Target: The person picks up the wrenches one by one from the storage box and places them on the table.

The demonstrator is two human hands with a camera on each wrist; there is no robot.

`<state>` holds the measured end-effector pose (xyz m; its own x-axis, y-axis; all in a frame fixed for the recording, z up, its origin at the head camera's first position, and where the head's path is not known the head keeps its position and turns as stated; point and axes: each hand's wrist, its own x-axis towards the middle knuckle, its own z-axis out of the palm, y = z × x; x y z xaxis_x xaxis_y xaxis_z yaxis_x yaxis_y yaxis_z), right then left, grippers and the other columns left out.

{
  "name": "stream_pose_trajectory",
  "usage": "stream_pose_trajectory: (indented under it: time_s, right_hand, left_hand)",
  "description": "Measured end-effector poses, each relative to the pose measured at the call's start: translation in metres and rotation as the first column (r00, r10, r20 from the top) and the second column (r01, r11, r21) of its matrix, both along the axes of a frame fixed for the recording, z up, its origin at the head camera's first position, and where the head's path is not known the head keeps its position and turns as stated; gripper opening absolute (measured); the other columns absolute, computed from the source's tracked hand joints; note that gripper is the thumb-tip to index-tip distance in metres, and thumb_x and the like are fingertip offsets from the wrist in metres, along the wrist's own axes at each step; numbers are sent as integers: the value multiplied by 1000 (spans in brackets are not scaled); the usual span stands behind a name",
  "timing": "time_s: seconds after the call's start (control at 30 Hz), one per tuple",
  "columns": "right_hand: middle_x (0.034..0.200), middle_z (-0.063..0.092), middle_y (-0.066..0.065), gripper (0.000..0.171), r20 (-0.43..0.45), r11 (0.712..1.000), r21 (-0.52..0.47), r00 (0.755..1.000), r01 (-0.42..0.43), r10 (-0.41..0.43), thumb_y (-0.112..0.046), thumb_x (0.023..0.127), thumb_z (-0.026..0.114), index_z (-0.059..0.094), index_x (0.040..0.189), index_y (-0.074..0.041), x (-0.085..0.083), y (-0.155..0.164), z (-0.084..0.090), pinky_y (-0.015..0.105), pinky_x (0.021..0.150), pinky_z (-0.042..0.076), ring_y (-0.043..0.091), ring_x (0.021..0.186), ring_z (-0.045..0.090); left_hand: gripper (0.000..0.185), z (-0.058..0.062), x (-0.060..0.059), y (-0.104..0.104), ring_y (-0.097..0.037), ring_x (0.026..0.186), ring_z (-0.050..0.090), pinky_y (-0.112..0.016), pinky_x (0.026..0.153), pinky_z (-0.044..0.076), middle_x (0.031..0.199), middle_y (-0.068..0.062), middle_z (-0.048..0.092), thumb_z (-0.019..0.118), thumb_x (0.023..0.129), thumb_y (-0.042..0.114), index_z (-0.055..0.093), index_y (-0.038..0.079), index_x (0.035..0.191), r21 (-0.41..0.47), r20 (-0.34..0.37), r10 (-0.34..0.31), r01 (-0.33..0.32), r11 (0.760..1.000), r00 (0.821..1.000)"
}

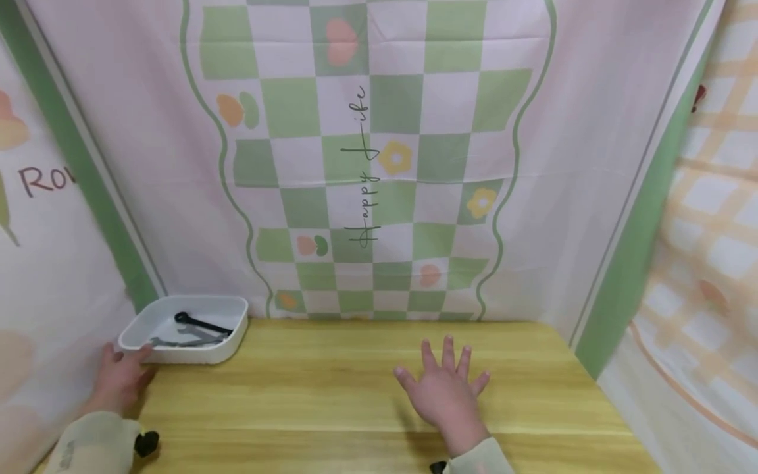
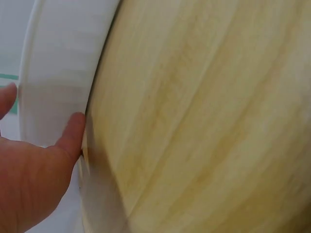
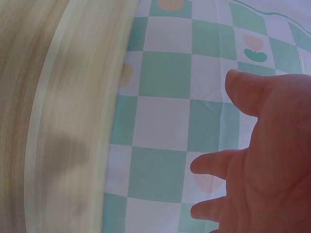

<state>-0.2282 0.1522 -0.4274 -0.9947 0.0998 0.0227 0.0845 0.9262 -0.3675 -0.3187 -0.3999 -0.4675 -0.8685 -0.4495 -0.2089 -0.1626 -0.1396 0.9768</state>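
Left hand (image 1: 120, 380) touching tray (image 1: 192, 356), wrenches (image 1: 204, 324) inside

Dark script (image 1: 361, 168) reading "Happy Life" runs upward on the checked cloth (image 1: 397, 92) beyond the far edge of the tabletop (image 1: 320, 401). On the side cloth (image 1: 53, 263) past the left edge, brown letters (image 1: 44, 181) show "Ro" and a cut-off third. Small print (image 1: 68, 454) on the left sleeve (image 1: 97, 441) is illegible.

Left tray (image 1: 189, 356): plain white. Far wrench (image 1: 204, 324): black. Worktop (image 1: 308, 395): yellow-brown, wood-grained. Far cloth (image 1: 393, 243): green-and-white checks. Right cloth (image 1: 716, 217): orange-and-white plaid.
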Motion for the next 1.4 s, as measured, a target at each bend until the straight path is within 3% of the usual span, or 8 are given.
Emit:
stream_pose_trajectory:
  time_s: [0.13, 0.23, 0.33, 0.7, 0.83, 0.97, 1.23, 1.4]
  right_hand:
    - [161, -7, 23, 106, 0, 1000, 6, 1000, -2, 2, -88, 83, 20, 27, 158, -14, 1, -1, 1, 73, 88, -28, 53, 140, -18]
    - [161, -6, 24, 105, -7, 1000, 4, 1000, -7, 7, -87, 84, 21, 29, 158, -13, 2, -3, 3, 75, 89, -25, 53, 140, -17]
    - [161, -5, 24, 105, -13, 1000, -6, 1000, -10, 10, -86, 84, 23, 31, 157, -11, 3, -4, 6, 77, 91, -22, 53, 140, -16]
    - [161, -7, 24, 106, -4, 1000, -3, 1000, -10, 10, -87, 83, 22, 29, 158, -13, 3, -7, 10, 76, 89, -24, 52, 140, -20]
    - [161, -5, 25, 106, -1, 1000, 10, 1000, -4, 4, -88, 83, 23, 27, 158, -14, 3, -7, 10, 77, 89, -24, 53, 140, -19]
    - [161, -4, 25, 106, -2, 1000, 15, 1000, -3, 3, -88, 83, 23, 26, 159, -14, 4, -6, 11, 78, 90, -22, 53, 140, -18]
    - [161, -6, 25, 106, 4, 1000, 10, 1000, -9, 9, -88, 82, 22, 26, 159, -14, 4, -6, 11, 78, 90, -22, 53, 140, -19]
    - [161, -6, 25, 106, 11, 1000, 12, 1000, -10, 10, -88, 83, 22, 26, 158, -14, 4, -6, 9, 76, 88, -25, 52, 140, -20]
  left_hand:
    - [77, 0, -7, -2, -26, 148, 11, -39, 110, 36, 166, -6, -2, 56, 101, 33, 7, 23, 160, 6, -26, -22, 22, 1000, 999]
    - [81, -2, -12, -5, -28, 149, 7, -46, 115, 23, 166, -6, -2, 55, 101, 39, 5, 21, 161, -66, -1, -27, 27, 997, 1000]
    - [80, -4, -17, -8, -32, 149, 6, -51, 116, 19, 166, -9, -1, 55, 102, 36, 4, 17, 161, -129, 30, -23, 26, 991, 999]
    - [82, 3, -22, -7, -40, 146, 12, -53, 108, 35, 164, -16, -2, 54, 101, 11, -3, 11, 159, -105, 42, -13, 17, 994, 999]
    - [80, 4, -22, -6, -41, 144, 18, -44, 91, 54, 164, -17, 1, 54, 101, 9, -1, 11, 159, -102, 48, -11, 16, 995, 999]
    - [80, 5, -19, -5, -42, 142, 20, -35, 76, 58, 164, -18, 1, 54, 101, 9, -2, 10, 159, -85, 33, -25, 28, 996, 999]
    - [76, 3, -14, 3, -42, 139, 24, -32, 74, 58, 163, -22, 4, 50, 102, 9, -2, 6, 157, -135, 6, -43, 43, 990, 999]
    - [78, -1, -11, 10, -42, 142, 21, -35, 84, 56, 163, -21, 2, 50, 102, 12, -4, 8, 158, -146, 14, -58, 59, 987, 998]
